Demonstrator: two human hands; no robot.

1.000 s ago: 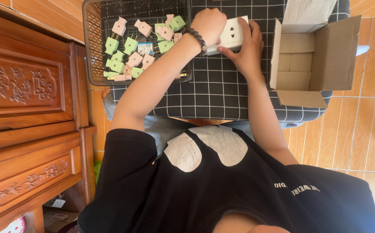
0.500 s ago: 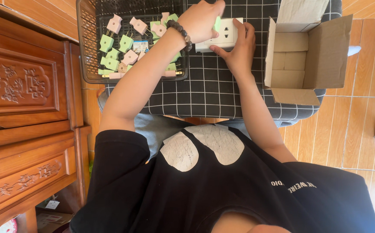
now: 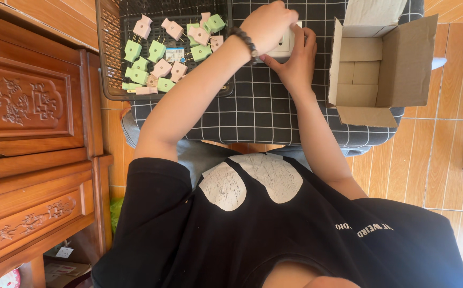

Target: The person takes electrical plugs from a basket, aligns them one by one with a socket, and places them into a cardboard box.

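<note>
Since a second ago both hands have stayed together on the small white box, which has shifted slightly toward the basket. From the head view, the left hand is curled over the box's top, fingers closed on it. The right hand grips it from below, thumb alongside. Left of the left hand, a dark basket holds green and pink plugs. Right of the right hand stands an open cardboard carton, on a checked cushion.

Carved wooden cabinet at left; tan plank floor at right, sunlit; checked cushion between.
</note>
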